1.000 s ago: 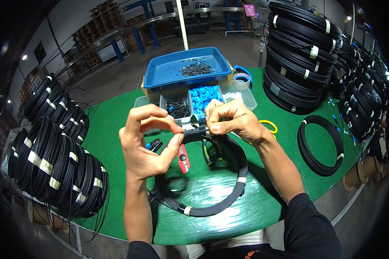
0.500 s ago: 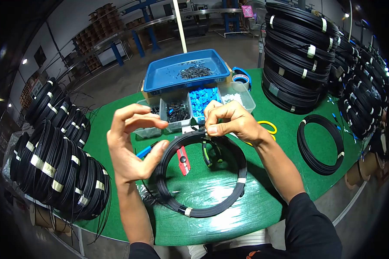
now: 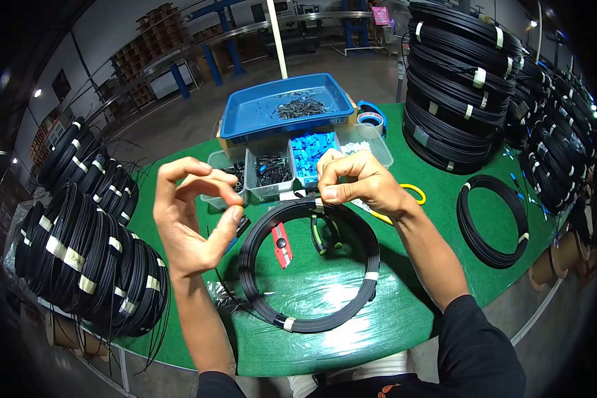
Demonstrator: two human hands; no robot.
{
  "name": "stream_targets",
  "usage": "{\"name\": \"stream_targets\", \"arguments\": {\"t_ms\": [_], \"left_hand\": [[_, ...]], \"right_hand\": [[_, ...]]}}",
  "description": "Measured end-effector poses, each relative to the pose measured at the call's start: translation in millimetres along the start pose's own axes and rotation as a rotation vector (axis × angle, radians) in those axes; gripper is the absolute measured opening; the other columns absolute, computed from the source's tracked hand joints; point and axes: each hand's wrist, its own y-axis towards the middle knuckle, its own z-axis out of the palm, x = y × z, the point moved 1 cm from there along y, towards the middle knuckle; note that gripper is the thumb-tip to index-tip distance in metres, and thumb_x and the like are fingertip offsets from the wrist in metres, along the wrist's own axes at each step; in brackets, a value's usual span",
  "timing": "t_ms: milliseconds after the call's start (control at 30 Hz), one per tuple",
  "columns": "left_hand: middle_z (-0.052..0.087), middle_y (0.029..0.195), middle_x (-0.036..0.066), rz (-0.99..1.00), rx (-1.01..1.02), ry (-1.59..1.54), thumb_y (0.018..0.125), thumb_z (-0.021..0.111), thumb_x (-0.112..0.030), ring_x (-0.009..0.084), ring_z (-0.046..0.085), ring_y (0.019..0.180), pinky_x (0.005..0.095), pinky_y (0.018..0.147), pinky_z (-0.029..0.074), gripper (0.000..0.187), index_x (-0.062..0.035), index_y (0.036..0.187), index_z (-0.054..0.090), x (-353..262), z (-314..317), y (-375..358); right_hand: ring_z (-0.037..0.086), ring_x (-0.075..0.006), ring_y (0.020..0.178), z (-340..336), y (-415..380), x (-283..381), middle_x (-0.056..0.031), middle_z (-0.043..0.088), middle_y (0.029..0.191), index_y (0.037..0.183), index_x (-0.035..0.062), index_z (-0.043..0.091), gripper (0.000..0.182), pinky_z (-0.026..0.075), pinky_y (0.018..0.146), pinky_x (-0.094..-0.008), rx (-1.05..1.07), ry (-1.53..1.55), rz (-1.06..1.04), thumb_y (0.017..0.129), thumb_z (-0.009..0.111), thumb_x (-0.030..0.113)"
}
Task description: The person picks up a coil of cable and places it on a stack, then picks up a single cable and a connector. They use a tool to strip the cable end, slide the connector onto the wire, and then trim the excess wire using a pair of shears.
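A coil of black cable (image 3: 373, 245), banded with pale tape, lies in front of me on the green tabletop (image 3: 298, 361). My right hand (image 3: 361, 180) is closed in a pinch at the coil's far edge; whatever sits between its fingertips is too small to make out. To the left of the coil, my left hand (image 3: 196, 229) is raised with curved fingers and the thumb apart, holding nothing visible. Inside the ring are a red cutter (image 3: 282, 245) and green-and-black pliers (image 3: 318, 237). Yellow-handled scissors (image 3: 414, 192) lie partly behind my right wrist.
Beyond the coil stand clear bins of black parts (image 3: 272, 174), blue clips (image 3: 312, 154) and white pieces, below a blue tray (image 3: 245, 123). Cable coils stack up at left (image 3: 106, 265) and right (image 3: 458, 86). A single coil (image 3: 467, 225) lies on the right.
My left hand has shifted left, away from the coil, uncovering more of a tool behind it. My right hand stays pinched at nearly the same spot.
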Motion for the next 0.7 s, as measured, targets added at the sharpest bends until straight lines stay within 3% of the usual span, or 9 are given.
{"name": "stream_targets", "arguments": {"t_ms": [100, 233, 300, 400, 467, 533, 567, 600, 700], "left_hand": [[0.065, 0.087, 0.011, 0.006, 0.144, 0.102, 0.065, 0.075, 0.000, 0.0213, 0.065, 0.092, 0.0379, 0.095, 0.046, 0.060, -0.0025, 0.118, 0.045, -3.2, 9.5, 0.3], [0.066, 0.092, 0.013, 0.005, 0.174, 0.110, 0.066, 0.073, 0.008, 0.0195, 0.068, 0.084, 0.0361, 0.090, 0.050, 0.055, -0.0017, 0.113, 0.048, -1.1, 20.7, -3.0], [0.071, 0.077, 0.009, -0.029, 0.111, 0.139, 0.067, 0.074, 0.007, 0.0175, 0.072, 0.080, 0.0290, 0.082, 0.054, 0.045, -0.0015, 0.106, 0.053, -1.3, 21.9, -3.2], [0.070, 0.079, 0.010, -0.035, 0.065, 0.091, 0.069, 0.075, 0.007, 0.0171, 0.071, 0.079, 0.0293, 0.081, 0.055, 0.043, -0.0012, 0.105, 0.053, -3.0, 15.0, -2.0], [0.068, 0.086, 0.011, 0.015, 0.014, 0.008, 0.070, 0.076, 0.006, 0.0178, 0.068, 0.086, 0.0325, 0.086, 0.053, 0.047, -0.0002, 0.109, 0.051, 3.6, 1.5, -1.9], [0.066, 0.082, 0.009, -0.053, -0.069, -0.056, 0.075, 0.075, 0.004, 0.0216, 0.064, 0.100, 0.0359, 0.090, 0.048, 0.057, -0.0020, 0.123, 0.046, 8.6, -7.2, -5.5], [0.067, 0.089, 0.010, -0.064, -0.048, -0.043, 0.075, 0.080, -0.004, 0.0215, 0.061, 0.107, 0.0352, 0.094, 0.044, 0.067, -0.0025, 0.131, 0.044, 12.5, -6.9, -4.3], [0.069, 0.101, 0.011, -0.134, -0.019, -0.006, 0.072, 0.083, -0.013, 0.0214, 0.059, 0.109, 0.0342, 0.097, 0.040, 0.067, -0.0014, 0.129, 0.051, 12.5, -1.7, -3.6], [0.070, 0.107, 0.007, -0.053, 0.170, 0.251, 0.065, 0.087, -0.018, 0.0224, 0.061, 0.106, 0.0364, 0.093, 0.046, 0.043, -0.0043, 0.103, 0.073, 22.9, 19.2, -0.3]], "right_hand": [[0.053, -0.0145, 0.087, 2.7, 0.7, 2.8, -0.0037, 0.062, 0.084, 0.082, 0.0014, 0.071, 0.017, 0.042, 0.077, -0.0286, 0.017, -0.028, -0.025, 0.081, 0.076, 0.018], [0.053, -0.0146, 0.088, 4.2, 0.7, 3.4, -0.0038, 0.063, 0.084, 0.082, 0.0014, 0.071, 0.017, 0.042, 0.077, -0.0283, 0.032, -0.063, -0.041, 0.082, 0.076, 0.018], [0.053, -0.0144, 0.088, 3.5, 0.7, 3.9, -0.0037, 0.063, 0.083, 0.082, 0.0017, 0.071, 0.017, 0.042, 0.077, -0.0280, 0.018, -0.051, -0.028, 0.082, 0.076, 0.018], [0.053, -0.0134, 0.086, 3.4, 1.8, 0.6, -0.0034, 0.063, 0.081, 0.081, 0.0017, 0.071, 0.016, 0.043, 0.074, -0.0270, 0.017, -0.029, -0.060, 0.082, 0.076, 0.017], [0.054, -0.0128, 0.084, 0.5, 2.0, 0.8, -0.0033, 0.062, 0.081, 0.080, 0.0019, 0.070, 0.015, 0.044, 0.071, -0.0264, 0.002, -0.017, -0.049, 0.082, 0.075, 0.016], [0.056, -0.0106, 0.077, 1.5, 1.3, 2.3, -0.0028, 0.064, 0.080, 0.079, 0.0017, 0.070, 0.016, 0.045, 0.065, -0.0249, -0.033, 0.079, -0.039, 0.084, 0.074, 0.016], [0.057, -0.0100, 0.076, 3.5, 1.6, 0.4, -0.0027, 0.065, 0.079, 0.080, 0.0014, 0.070, 0.015, 0.046, 0.066, -0.0253, -0.048, 0.085, -0.040, 0.084, 0.075, 0.015], [0.059, -0.0095, 0.074, 5.7, 2.5, -1.0, -0.0027, 0.066, 0.078, 0.080, 0.0012, 0.071, 0.015, 0.047, 0.066, -0.0256, -0.062, 0.089, -0.044, 0.085, 0.075, 0.015], [0.061, -0.0091, 0.071, 19.1, 1.0, 4.1, -0.0031, 0.067, 0.078, 0.082, 0.0001, 0.072, 0.015, 0.049, 0.066, -0.0268, -0.125, 0.166, -0.007, 0.083, 0.077, 0.015]]}}
